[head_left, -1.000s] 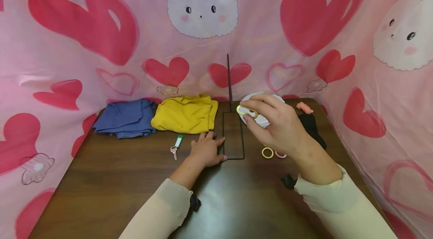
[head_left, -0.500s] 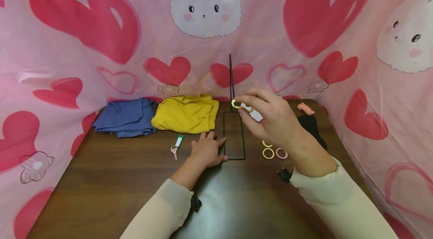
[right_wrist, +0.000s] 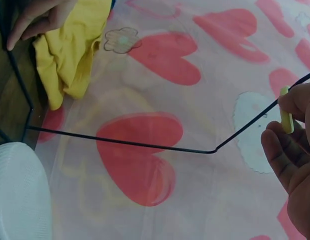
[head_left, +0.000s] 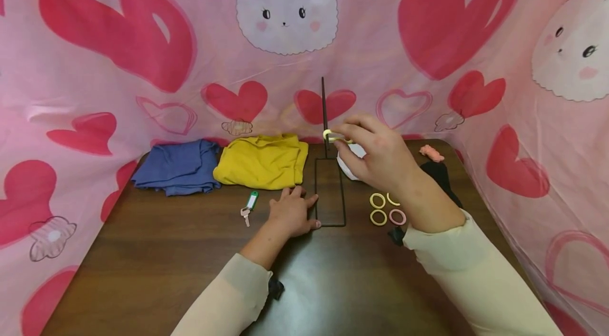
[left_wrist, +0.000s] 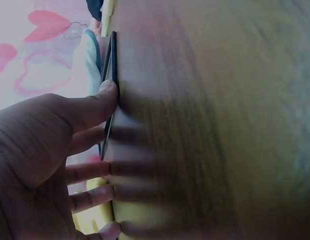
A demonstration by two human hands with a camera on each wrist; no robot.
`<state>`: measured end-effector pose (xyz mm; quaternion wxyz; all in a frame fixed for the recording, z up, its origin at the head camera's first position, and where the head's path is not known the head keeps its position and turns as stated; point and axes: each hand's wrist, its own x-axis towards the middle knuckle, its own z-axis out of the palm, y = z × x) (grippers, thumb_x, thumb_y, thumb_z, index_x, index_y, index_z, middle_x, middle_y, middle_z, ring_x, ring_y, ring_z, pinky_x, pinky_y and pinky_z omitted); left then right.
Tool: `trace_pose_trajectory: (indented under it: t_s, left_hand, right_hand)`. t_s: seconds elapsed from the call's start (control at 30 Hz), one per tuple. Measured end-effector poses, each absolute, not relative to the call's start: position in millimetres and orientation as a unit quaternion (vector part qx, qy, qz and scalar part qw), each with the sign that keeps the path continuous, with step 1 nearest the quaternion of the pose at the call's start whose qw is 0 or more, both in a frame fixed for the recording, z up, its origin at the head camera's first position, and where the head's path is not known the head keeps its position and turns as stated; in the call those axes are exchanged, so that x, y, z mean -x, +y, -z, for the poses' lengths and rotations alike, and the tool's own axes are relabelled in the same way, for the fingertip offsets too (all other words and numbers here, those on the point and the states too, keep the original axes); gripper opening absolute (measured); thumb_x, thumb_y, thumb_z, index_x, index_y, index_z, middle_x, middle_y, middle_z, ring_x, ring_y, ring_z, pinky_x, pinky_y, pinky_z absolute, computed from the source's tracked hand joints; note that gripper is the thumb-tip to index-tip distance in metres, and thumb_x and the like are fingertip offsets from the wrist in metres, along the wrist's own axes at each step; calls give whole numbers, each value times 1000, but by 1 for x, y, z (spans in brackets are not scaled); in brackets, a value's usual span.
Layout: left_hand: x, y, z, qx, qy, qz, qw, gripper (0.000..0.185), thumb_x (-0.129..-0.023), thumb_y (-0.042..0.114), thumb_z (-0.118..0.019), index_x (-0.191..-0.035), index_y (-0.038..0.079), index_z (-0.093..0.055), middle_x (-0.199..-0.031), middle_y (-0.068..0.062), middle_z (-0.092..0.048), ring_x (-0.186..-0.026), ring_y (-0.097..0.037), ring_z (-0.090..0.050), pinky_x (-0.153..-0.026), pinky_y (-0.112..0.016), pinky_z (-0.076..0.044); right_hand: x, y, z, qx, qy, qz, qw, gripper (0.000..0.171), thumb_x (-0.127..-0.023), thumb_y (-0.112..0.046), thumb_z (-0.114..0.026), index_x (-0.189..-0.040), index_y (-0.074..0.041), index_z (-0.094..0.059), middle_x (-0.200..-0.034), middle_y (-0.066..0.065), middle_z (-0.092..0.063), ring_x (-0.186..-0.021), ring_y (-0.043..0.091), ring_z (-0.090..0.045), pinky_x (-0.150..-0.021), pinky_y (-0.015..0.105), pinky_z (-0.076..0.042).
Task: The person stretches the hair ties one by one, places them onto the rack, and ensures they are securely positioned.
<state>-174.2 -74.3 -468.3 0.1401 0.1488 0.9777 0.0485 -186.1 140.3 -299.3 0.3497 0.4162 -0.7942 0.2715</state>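
A black wire stand (head_left: pixel 324 103) has a rectangular base flat on the table and a bent arm, seen side-on in the right wrist view. My right hand (head_left: pixel 380 151) pinches a yellow ring (right_wrist: pixel 286 120) between thumb and fingers, close to the outer part of that arm. In the head view, the ring overlaps the rod. My left hand (head_left: pixel 291 212) rests on the table with fingers spread; its thumb (left_wrist: pixel 107 90) and forefinger touch the base's left side. Several loose rings, among them a yellow ring (head_left: pixel 378 217) and a pink ring (head_left: pixel 397 217), lie right of the base.
Folded blue cloth (head_left: pixel 176 167) and yellow cloth (head_left: pixel 261 161) lie at the back left, with a green-tagged key (head_left: pixel 246 213) in front. Behind my right hand is a white mesh item (right_wrist: pixel 22 192). A coral scrunchie-like piece (head_left: pixel 432 153) and black cloth (head_left: pixel 435 175) sit back right.
My right hand has moved up and left with the yellow ring, from over the white item to the stand's rod. More loose rings show now. The left hand has stayed in place.
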Motion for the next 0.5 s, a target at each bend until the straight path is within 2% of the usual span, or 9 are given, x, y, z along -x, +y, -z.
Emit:
trace_pose_trajectory:
  t_s: [0.33,0.5]
  left_hand:
    - [175,-72,470,-144,979,-37,141,76,-87,67,-72,-155,41,-48,-153,-5,-44,-137,-33,-36,-97,-68,-40]
    - [176,-71,472,-141,979,-42,137,77,-87,66,-73,-155,40,-49,-153,-6,-45,-136,-33,-37,-97,-69,-41]
  right_hand:
    - [221,138,309,-384,-794,-307,358,26,-88,-5,-78,-114,-2,-79,-104,14,-67,-80,21,-70,-73,40,-60]
    - [238,136,311,-371,-794,-305,371,23,-91,-8,-77,-113,-2,-79,-102,16,-67,-77,20,-70,-71,38,-60]
